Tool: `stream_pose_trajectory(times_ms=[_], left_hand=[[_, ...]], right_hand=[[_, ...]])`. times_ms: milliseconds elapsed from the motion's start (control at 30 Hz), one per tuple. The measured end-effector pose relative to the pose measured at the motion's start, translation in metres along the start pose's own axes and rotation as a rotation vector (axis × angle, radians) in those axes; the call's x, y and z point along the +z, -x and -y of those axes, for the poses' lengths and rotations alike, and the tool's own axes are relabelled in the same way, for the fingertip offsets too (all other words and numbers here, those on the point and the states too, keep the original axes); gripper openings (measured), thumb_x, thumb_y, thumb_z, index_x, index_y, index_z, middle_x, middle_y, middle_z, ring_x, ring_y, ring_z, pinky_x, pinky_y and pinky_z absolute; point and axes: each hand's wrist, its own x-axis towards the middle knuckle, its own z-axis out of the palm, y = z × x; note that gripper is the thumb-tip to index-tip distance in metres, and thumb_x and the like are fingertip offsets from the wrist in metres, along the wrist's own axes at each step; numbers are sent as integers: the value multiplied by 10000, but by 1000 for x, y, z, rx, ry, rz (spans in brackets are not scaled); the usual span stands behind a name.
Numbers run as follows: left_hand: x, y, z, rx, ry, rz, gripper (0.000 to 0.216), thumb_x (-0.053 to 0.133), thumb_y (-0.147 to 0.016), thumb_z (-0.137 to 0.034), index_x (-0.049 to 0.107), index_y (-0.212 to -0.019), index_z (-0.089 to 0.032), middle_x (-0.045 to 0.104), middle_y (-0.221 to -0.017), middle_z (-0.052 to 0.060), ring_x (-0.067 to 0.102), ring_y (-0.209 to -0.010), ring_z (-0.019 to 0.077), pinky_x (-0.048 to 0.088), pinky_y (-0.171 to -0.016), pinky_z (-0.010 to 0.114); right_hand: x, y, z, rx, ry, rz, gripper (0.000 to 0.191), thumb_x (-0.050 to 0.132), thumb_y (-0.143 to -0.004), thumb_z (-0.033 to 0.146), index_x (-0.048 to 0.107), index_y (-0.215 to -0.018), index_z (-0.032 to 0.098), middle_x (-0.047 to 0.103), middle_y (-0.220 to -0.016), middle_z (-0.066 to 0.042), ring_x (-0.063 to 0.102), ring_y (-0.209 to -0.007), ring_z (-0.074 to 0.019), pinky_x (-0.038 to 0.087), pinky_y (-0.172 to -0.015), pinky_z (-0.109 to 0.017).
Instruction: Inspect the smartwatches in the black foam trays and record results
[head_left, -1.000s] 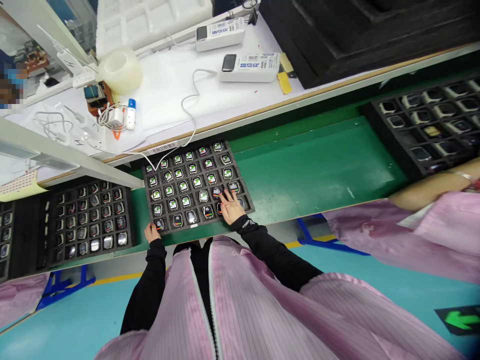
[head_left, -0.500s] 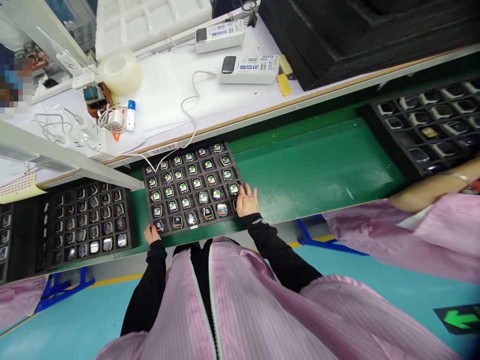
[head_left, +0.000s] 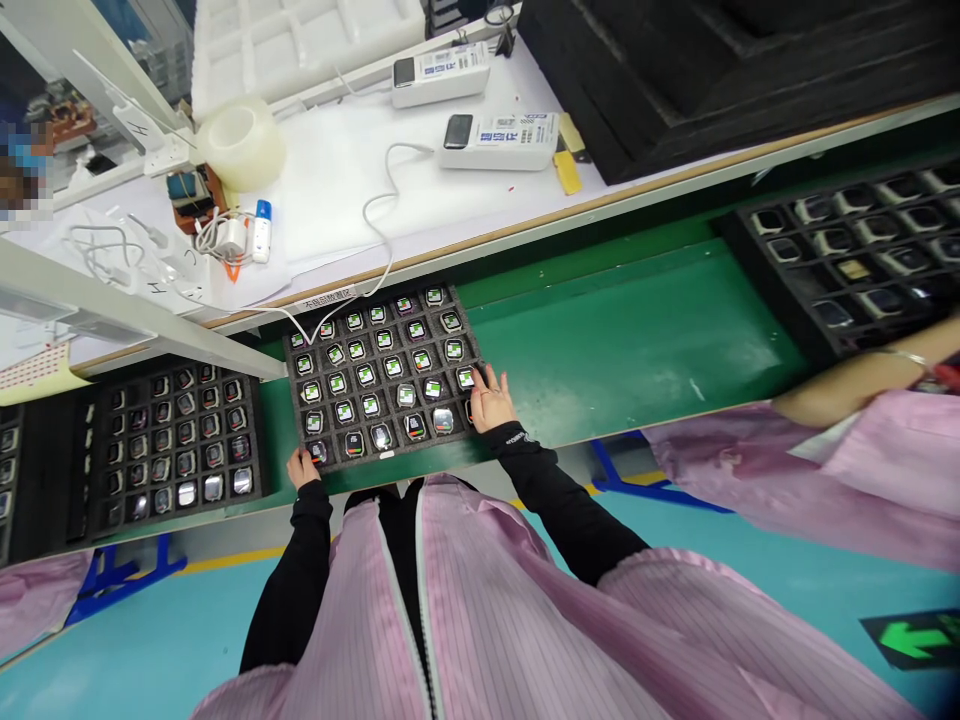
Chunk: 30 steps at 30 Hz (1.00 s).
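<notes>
A black foam tray [head_left: 480,352] of several small watch bodies with lit screens lies on the green belt [head_left: 622,340] in front of me. My left hand [head_left: 302,467] holds the tray's near left corner, fingers curled over its edge. My right hand [head_left: 491,400] rests on the tray's near right corner with its fingers stretched out flat over the last cells, one fingertip by a watch body [head_left: 466,378].
A second black tray [head_left: 259,440] of watch bodies lies to the left, a third [head_left: 750,250] at the far right by a co-worker's forearm [head_left: 855,385]. Behind the belt a white bench holds a tape roll [head_left: 240,140], two white scanners [head_left: 499,138] and cables.
My right hand slid from the near middle of the tray to its right near corner. The left hand stayed on the left corner.
</notes>
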Motion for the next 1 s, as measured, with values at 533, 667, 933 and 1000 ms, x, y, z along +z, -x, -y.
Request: stream_pose_trajectory(times_ms=[533, 667, 933, 1000], left_hand=[[4, -2, 7, 30, 4, -23, 336, 432, -838, -260, 589, -1104, -128, 576, -1096, 140, 499, -1132, 229, 352, -1025, 353], [4, -1, 6, 30, 2, -22, 334, 432, -839, -255, 592, -1101, -121, 578, -1090, 142, 507, -1116, 228, 353, -1022, 356], [3, 0, 5, 27, 7, -28, 327, 438, -839, -247, 595, -1101, -131, 579, -1083, 129, 509, -1116, 225, 355, -1022, 358], [3, 0, 5, 21, 5, -25, 337, 435, -837, -243, 590, -1109, -121, 574, -1098, 140, 508, -1122, 231, 348, -1029, 364]], right_hand=[[15, 10, 37, -186, -94, 87, 511, 213, -936, 205, 427, -1341, -23, 502, -1315, -160, 236, -1373, -248, 165, -1150, -498], [15, 7, 40, -159, -49, 138, 503, 244, -923, 204, 452, -1324, -17, 515, -1299, -168, 249, -1366, -267, 175, -1143, -503], [14, 13, 36, -159, -96, 35, 503, 217, -922, 190, 476, -1306, -6, 528, -1292, -143, 293, -1350, -246, 163, -1154, -487], [16, 15, 36, -164, -108, 29, 504, 214, -923, 195, 484, -1299, -6, 535, -1282, -146, 300, -1347, -245, 172, -1151, -487]])
